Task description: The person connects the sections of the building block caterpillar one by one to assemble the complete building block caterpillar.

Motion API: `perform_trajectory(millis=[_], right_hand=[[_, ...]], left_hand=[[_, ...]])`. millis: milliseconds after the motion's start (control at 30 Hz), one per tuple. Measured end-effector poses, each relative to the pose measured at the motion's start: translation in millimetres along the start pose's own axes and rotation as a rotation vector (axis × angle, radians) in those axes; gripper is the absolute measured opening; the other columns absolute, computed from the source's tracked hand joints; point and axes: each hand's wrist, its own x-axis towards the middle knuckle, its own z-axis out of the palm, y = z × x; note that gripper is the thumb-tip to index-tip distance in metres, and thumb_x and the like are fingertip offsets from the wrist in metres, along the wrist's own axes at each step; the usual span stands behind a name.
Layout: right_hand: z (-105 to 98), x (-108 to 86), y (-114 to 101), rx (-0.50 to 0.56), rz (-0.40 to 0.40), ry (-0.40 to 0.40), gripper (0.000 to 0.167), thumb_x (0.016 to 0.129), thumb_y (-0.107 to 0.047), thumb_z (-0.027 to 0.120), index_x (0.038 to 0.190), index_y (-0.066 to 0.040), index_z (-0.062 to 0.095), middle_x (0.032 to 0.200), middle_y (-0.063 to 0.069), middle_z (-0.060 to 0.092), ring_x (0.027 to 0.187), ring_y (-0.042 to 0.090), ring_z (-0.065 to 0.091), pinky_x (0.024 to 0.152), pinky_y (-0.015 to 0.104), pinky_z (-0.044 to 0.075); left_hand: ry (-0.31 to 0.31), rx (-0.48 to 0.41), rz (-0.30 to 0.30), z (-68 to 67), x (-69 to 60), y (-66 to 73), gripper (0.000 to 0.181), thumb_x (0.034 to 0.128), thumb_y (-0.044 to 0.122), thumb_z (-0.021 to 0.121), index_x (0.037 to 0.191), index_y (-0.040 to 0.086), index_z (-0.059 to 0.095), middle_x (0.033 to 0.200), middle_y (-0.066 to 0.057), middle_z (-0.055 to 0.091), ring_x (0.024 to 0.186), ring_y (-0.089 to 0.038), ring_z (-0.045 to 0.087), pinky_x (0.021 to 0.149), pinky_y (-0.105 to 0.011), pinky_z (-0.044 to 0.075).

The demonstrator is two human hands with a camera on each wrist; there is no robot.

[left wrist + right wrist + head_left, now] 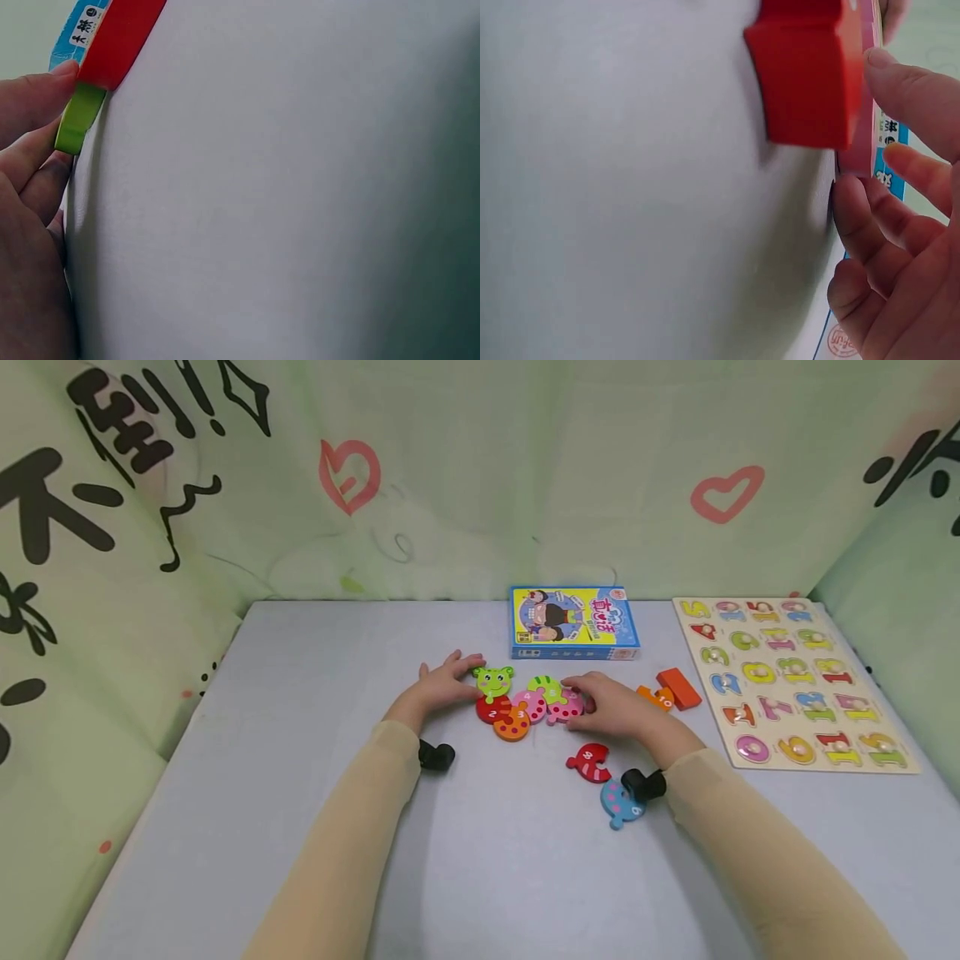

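Joined in a wavy row on the table are several wooden caterpillar puzzle pieces: a green head piece with a face (492, 682), a red piece (491, 710), an orange spotted piece (512, 724), a light pink piece (530, 705), a green striped piece (546, 688) and a dark pink spotted piece (566, 706). With thumb and fingers, my left hand (438, 687) pinches the green head piece at the row's left end. At the right end my right hand (618, 706) holds the dark pink piece between thumb and fingers.
Below the right wrist lie a loose red piece (590, 763) and a blue piece (619, 803). Orange pieces (678, 689) sit behind the right hand. A blue and yellow box (575, 623) stands at the back, with a wooden number board (806, 685) to the right.
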Motion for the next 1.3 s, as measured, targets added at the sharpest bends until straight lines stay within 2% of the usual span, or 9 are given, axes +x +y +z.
perform_trajectory(millis=[133,233,600,700,833,967,1200,1300], right_hand=[[-3,-3.3,2,0.015,0.009,0.007,0.069,0.077,-0.031,0.07,0.136,-0.012,0.04,0.12,0.012,0.049,0.095,0.021,0.048,0.076,0.032,0.051],[-10,-10.2,5,0.032,0.021,0.025,0.068,0.078,-0.03,0.069,0.136,-0.013,0.04,0.122,0.012,0.049,0.094,0.022,0.049,0.073,0.029,0.051],[-39,-62.8,25,0.081,0.012,0.163,0.067,0.083,-0.027,0.064,0.139,-0.007,0.032,0.129,0.019,0.042,0.106,0.029,0.044,0.083,0.046,0.049],[-39,-73.7,32,0.102,0.022,0.173,0.068,0.084,-0.027,0.064,0.139,-0.005,0.031,0.126,0.019,0.042,0.105,0.029,0.044,0.083,0.046,0.048],[-34,-84.4,38,0.087,0.03,0.159,0.071,0.083,-0.029,0.065,0.139,-0.005,0.03,0.123,0.017,0.046,0.102,0.027,0.045,0.077,0.036,0.047],[-28,-92.2,42,0.073,0.025,0.174,0.069,0.083,-0.024,0.065,0.139,-0.005,0.031,0.121,0.016,0.048,0.1,0.025,0.046,0.073,0.029,0.045],[-25,-96.6,49,0.083,0.018,0.189,0.068,0.083,-0.025,0.065,0.138,-0.003,0.032,0.121,0.017,0.048,0.1,0.027,0.048,0.072,0.03,0.046],[-23,-96.7,54,0.094,0.031,0.185,0.068,0.083,-0.025,0.065,0.138,-0.002,0.032,0.122,0.02,0.047,0.102,0.03,0.048,0.073,0.034,0.049]], left_hand=[[0.0,0.003,0.001,-0.4,-0.2,-0.7,0.059,0.0817,0.032,0.06,0.137,0.032,0.039,0.151,0.007,0.022,0.142,-0.015,0.001,0.108,-0.052,-0.016],[0.002,0.001,0.0,-0.5,-0.6,-0.2,0.059,0.0816,0.032,0.06,0.137,0.032,0.039,0.151,0.007,0.023,0.142,-0.016,0.001,0.108,-0.053,-0.016],[0.007,0.012,0.004,1.1,-0.1,1.6,0.059,0.082,0.032,0.059,0.137,0.032,0.038,0.151,0.006,0.022,0.142,-0.017,0.002,0.108,-0.052,-0.016],[0.008,0.009,0.006,0.9,-0.4,1.2,0.059,0.0819,0.032,0.059,0.137,0.032,0.038,0.151,0.005,0.022,0.142,-0.017,0.002,0.108,-0.052,-0.016],[0.0,0.004,-0.001,1.0,-0.8,-0.2,0.06,0.0821,0.032,0.059,0.138,0.032,0.037,0.152,0.005,0.019,0.142,-0.016,0.001,0.108,-0.052,-0.016],[0.001,0.009,-0.001,1.0,-0.9,-1.0,0.06,0.0822,0.033,0.059,0.138,0.032,0.037,0.152,0.003,0.018,0.142,-0.017,0.001,0.108,-0.052,-0.016],[-0.003,0.014,-0.007,0.6,0.4,-0.3,0.06,0.0819,0.033,0.059,0.138,0.032,0.037,0.153,0.002,0.018,0.142,-0.018,0.002,0.108,-0.052,-0.016],[-0.004,0.012,-0.007,1.1,1.1,-0.4,0.06,0.0817,0.033,0.059,0.138,0.032,0.037,0.153,0.001,0.017,0.142,-0.018,0.001,0.108,-0.052,-0.015]])
